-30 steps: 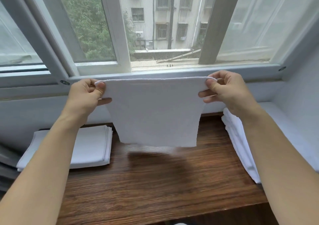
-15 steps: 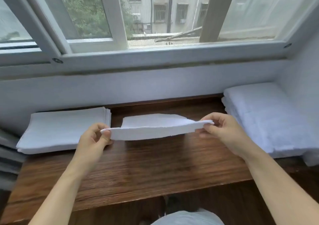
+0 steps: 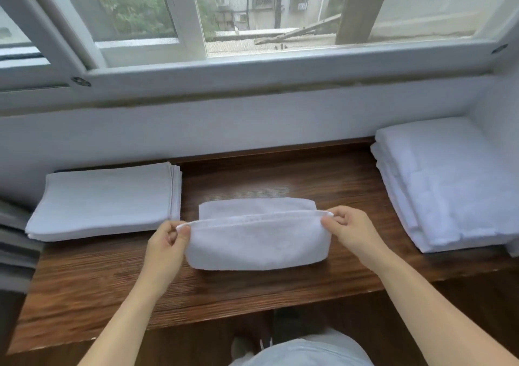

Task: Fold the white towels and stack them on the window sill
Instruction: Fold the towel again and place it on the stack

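A white towel (image 3: 257,242) lies partly on the wooden window sill (image 3: 252,289) in the middle, its near half doubled over toward me. My left hand (image 3: 168,243) pinches its left top corner. At the opposite top corner my right hand (image 3: 351,232) pinches the hem. The hem between my hands is stretched straight, just above the far flap of the towel. A neat stack of folded white towels (image 3: 106,199) sits on the sill to the left.
A thicker pile of white towels (image 3: 449,185) lies at the sill's right end against the side wall. The white wall and window frame (image 3: 252,67) rise behind the sill. Grey slats (image 3: 14,247) stand at the far left. My legs and shoes show below the sill.
My hands came down from window height to the sill with the towel, which hung full length and now rests folded over on the wood. My view tilted downward.
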Demonstrator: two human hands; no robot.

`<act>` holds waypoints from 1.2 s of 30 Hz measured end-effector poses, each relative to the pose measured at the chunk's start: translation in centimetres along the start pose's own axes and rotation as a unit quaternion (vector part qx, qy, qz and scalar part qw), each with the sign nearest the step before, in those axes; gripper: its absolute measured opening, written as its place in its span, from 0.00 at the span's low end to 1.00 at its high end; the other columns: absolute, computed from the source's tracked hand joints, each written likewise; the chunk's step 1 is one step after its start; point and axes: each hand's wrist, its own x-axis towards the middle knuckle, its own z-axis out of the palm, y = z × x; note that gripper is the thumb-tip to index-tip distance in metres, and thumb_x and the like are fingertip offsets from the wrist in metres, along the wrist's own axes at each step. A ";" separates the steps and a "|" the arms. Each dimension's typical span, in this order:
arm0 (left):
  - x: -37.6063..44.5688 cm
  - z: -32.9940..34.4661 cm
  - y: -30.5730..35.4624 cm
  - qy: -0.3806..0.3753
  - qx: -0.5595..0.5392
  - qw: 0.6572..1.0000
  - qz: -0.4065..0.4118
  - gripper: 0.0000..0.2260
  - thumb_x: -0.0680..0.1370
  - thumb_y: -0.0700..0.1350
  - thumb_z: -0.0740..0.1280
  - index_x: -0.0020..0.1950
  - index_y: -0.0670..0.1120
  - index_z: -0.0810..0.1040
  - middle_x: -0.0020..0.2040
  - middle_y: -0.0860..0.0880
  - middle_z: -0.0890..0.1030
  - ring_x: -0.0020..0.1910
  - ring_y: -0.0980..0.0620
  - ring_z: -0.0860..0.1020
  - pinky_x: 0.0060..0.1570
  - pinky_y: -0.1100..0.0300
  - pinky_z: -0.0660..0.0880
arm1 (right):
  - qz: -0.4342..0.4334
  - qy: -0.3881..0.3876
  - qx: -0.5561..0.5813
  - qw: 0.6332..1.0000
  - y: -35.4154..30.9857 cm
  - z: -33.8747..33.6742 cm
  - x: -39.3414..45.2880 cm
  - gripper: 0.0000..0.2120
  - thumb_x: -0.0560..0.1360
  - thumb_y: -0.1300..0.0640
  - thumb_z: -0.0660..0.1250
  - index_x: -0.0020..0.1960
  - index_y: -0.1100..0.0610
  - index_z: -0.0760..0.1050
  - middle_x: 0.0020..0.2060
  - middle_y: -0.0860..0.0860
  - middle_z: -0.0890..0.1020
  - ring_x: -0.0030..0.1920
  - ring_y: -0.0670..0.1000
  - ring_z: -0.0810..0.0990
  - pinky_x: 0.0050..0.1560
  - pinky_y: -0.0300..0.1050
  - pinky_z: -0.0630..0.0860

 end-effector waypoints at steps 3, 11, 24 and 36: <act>3.4 1.5 0.4 0.026 0.019 0.999 -0.007 0.07 0.84 0.48 0.65 0.48 0.48 0.77 0.40 0.50 0.81 0.41 0.50 0.78 0.40 0.54 0.73 | 0.022 0.021 0.025 0.999 -0.3 0.8 3.4 0.04 0.81 0.54 0.69 0.54 0.53 0.82 0.49 0.55 0.86 0.53 0.56 0.85 0.57 0.58 0.83; 9.8 5.7 -1.1 0.061 0.129 0.989 -0.046 0.12 0.84 0.53 0.62 0.56 0.44 0.76 0.48 0.46 0.81 0.47 0.45 0.79 0.40 0.54 0.72 | 0.085 0.059 -0.009 0.995 1.0 3.7 9.9 0.09 0.81 0.54 0.68 0.52 0.60 0.80 0.50 0.60 0.84 0.49 0.57 0.82 0.48 0.52 0.80; 9.3 7.6 -2.8 0.147 0.159 0.976 -0.012 0.17 0.84 0.51 0.64 0.68 0.43 0.71 0.61 0.47 0.77 0.60 0.44 0.77 0.58 0.50 0.74 | 0.010 0.165 -0.098 0.981 2.0 5.6 9.6 0.15 0.82 0.54 0.68 0.67 0.56 0.74 0.55 0.50 0.81 0.56 0.52 0.79 0.55 0.47 0.77; 7.6 12.3 -7.2 -0.130 0.542 0.798 0.227 0.34 0.82 0.67 0.42 0.85 0.54 0.45 0.85 0.49 0.44 0.83 0.44 0.39 0.80 0.41 0.39 | -0.233 -0.038 -0.477 0.846 5.7 15.2 7.7 0.33 0.83 0.39 0.46 0.86 0.47 0.48 0.86 0.53 0.48 0.85 0.59 0.42 0.82 0.65 0.42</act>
